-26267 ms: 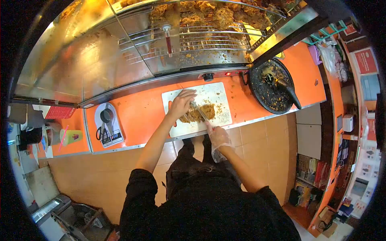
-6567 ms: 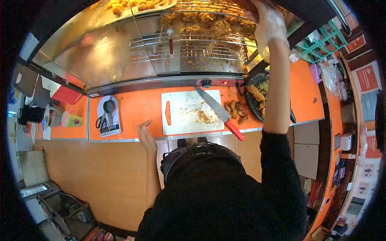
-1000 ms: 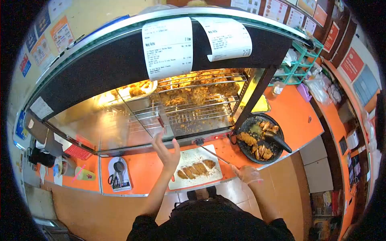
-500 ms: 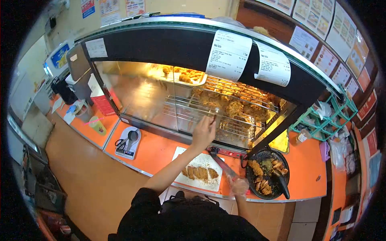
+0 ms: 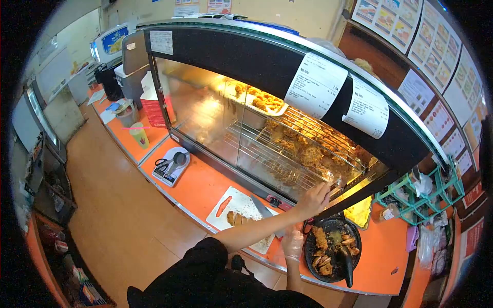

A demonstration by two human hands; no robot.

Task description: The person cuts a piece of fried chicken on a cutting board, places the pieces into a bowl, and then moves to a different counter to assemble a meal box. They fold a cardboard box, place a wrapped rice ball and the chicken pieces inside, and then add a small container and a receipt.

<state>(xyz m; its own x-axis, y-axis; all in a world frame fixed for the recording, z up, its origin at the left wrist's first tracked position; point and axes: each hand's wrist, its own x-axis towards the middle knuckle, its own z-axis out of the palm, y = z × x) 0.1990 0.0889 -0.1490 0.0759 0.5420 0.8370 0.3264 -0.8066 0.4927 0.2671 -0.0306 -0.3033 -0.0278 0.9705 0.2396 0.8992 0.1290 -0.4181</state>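
Observation:
My bare left hand is at the right end of the display warmer's glass front, its fingers closed on the small knob of the sliding glass door. Below it, my right hand wears a clear plastic glove and grips a knife, its handle mostly hidden. The blade lies over the white cutting board. Sliced fried cutlet rests on the board, partly covered by my left forearm. Right of my gloved hand stands a black mortar with fried chicken pieces and a dark pestle.
Fried food fills racks inside the warmer. Two paper receipts hang on its front. A scale with scissors, a drink cup and a red-and-white box stand left. Green baskets are at the right.
My left hand has moved right along the warmer, sliding the glass door with it. My gloved right hand has shifted slightly, still with the knife. The camera view has turned.

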